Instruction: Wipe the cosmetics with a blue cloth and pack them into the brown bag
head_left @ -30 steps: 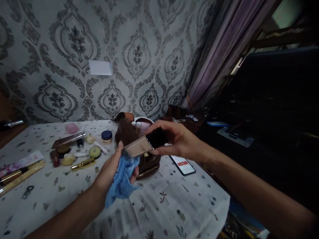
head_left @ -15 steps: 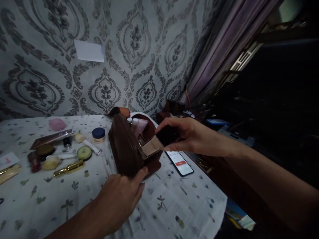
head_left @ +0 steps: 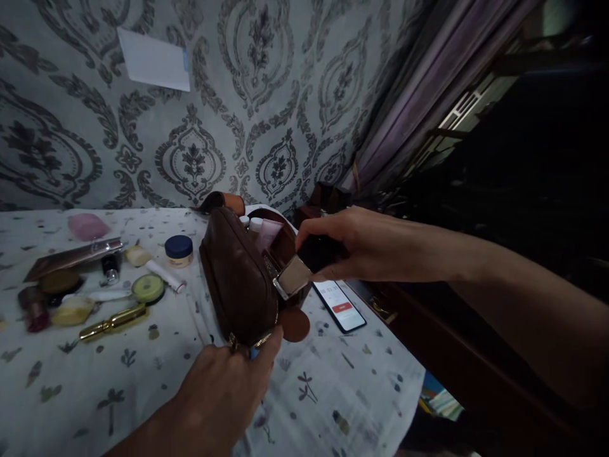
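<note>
Patterned tablecloth [head_left: 366,387], with a brown makeup bag [head_left: 238,279] sitting unzipped on it. Left hand [head_left: 226,384] is at the bag's 6 o'clock — can't tell if it's pinching. Right hand [head_left: 364,241] pinches a foundation bottle [head_left: 294,277] by its black cap [head_left: 318,254] — it's at the bag's mouth, 3 o'clock side.

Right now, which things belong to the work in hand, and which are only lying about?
In use: black-topped container in the right hand; brown bag, touched by the left hand.

Lying about: phone, blue-lidded jar, gold tube, round green pot.
</note>
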A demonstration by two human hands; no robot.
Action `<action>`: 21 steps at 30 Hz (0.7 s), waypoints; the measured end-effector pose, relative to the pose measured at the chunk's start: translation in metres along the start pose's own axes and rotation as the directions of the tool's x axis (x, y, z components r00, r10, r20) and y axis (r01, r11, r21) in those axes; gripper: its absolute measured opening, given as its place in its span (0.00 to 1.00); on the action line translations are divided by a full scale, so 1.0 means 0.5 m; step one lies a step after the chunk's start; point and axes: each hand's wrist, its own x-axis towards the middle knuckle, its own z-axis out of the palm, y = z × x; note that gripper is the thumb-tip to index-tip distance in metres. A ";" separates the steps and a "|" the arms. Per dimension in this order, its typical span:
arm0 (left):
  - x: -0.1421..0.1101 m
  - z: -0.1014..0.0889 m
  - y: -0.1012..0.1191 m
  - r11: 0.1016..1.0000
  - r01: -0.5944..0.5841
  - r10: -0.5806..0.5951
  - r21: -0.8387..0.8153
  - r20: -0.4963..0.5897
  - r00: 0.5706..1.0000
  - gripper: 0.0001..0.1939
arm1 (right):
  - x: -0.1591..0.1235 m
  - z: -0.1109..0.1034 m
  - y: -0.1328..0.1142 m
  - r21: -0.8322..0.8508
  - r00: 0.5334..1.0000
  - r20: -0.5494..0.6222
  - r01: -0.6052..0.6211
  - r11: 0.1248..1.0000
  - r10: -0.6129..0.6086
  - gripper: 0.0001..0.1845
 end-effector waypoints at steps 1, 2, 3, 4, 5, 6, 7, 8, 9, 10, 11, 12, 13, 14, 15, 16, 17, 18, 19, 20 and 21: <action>-0.001 -0.004 0.001 1.000 0.004 -0.004 0.018 0.028 1.000 0.32 | -0.001 0.000 0.005 -0.008 1.000 0.007 -0.005 1.000 0.005 0.14; -0.002 -0.007 0.003 1.000 0.009 -0.010 0.030 0.048 0.999 0.32 | -0.001 0.001 0.011 -0.028 1.000 0.017 -0.010 1.000 0.011 0.14; -0.003 -0.011 0.004 0.999 0.011 -0.013 0.036 0.060 0.998 0.32 | -0.002 0.003 0.017 -0.056 0.999 0.030 -0.014 0.998 0.016 0.14; -0.004 -0.013 0.005 0.999 0.015 -0.018 0.041 0.061 0.998 0.32 | -0.001 0.006 0.022 -0.087 0.999 0.044 -0.015 0.996 0.019 0.14; -0.005 -0.015 0.005 0.999 0.018 -0.020 0.044 0.058 0.998 0.32 | 0.000 0.009 0.025 -0.116 0.998 0.059 -0.011 0.993 0.018 0.14; -0.005 -0.016 0.006 0.999 0.016 -0.019 0.044 0.054 0.998 0.32 | 0.002 0.013 0.026 -0.142 0.997 0.072 -0.003 0.990 0.014 0.14; -0.006 -0.016 0.006 0.999 0.014 -0.016 0.041 0.048 0.999 0.32 | 0.004 0.018 0.024 -0.165 0.997 0.081 0.007 0.986 0.006 0.14; -0.006 -0.016 0.005 0.999 0.014 -0.016 0.037 0.044 0.999 0.32 | 0.008 0.022 0.020 -0.189 0.996 0.090 0.020 0.982 -0.003 0.15; -0.006 -0.015 0.005 1.000 0.011 -0.012 0.029 0.042 0.999 0.32 | 0.012 0.026 0.015 -0.216 0.995 0.098 0.032 0.976 -0.011 0.15; -0.006 -0.014 0.004 1.000 0.009 -0.010 0.022 0.040 0.999 0.32 | 0.017 0.030 0.008 -0.246 0.995 0.103 0.042 0.968 -0.017 0.15; -0.007 -0.013 0.003 1.000 0.006 -0.006 0.016 0.033 0.999 0.32 | 0.022 0.033 0.001 -0.280 0.994 0.104 0.051 0.959 -0.023 0.16; -0.008 -0.012 0.002 1.000 0.004 -0.004 0.012 0.024 1.000 0.32 | 0.027 0.037 -0.006 -0.314 0.994 0.102 0.060 0.948 -0.029 0.17; -0.008 -0.012 0.001 1.000 0.000 -0.001 0.009 0.015 1.000 0.32 | 0.033 0.041 -0.012 -0.346 0.994 0.103 0.070 0.936 -0.036 0.16; -0.008 -0.012 0.001 1.000 -0.002 0.002 0.009 0.008 1.000 0.32 | 0.040 0.046 -0.016 -0.372 0.994 0.106 0.076 0.925 -0.039 0.16; -0.009 -0.012 0.000 1.000 0.001 -0.001 0.009 0.006 1.000 0.32 | 0.048 0.051 -0.019 -0.395 0.993 0.112 0.078 0.915 -0.036 0.15; -0.009 -0.013 0.001 1.000 0.008 -0.008 0.010 0.011 1.000 0.32 | 0.056 0.056 -0.021 -0.416 0.992 0.126 0.071 0.906 -0.020 0.13; -0.008 -0.015 0.001 1.000 0.014 -0.015 0.012 0.024 1.000 0.32 | 0.064 0.061 -0.024 -0.437 0.988 0.154 0.059 0.898 0.010 0.12; -0.008 -0.017 0.002 1.000 0.020 -0.021 0.016 0.041 0.999 0.32 | 0.073 0.065 -0.026 -0.462 0.980 0.195 0.047 0.886 0.050 0.12; -0.008 -0.019 0.003 0.999 0.023 -0.024 0.022 0.058 0.998 0.33 | 0.081 0.069 -0.029 -0.496 0.965 0.242 0.036 0.868 0.098 0.12; -0.008 -0.020 0.004 0.999 0.023 -0.025 0.030 0.071 0.997 0.33 | 0.089 0.071 -0.034 -0.537 0.945 0.291 0.033 0.843 0.148 0.12; -0.008 -0.020 0.004 0.999 0.021 -0.025 0.039 0.079 0.997 0.33 | 0.096 0.074 -0.039 -0.578 0.923 0.335 0.040 0.815 0.192 0.13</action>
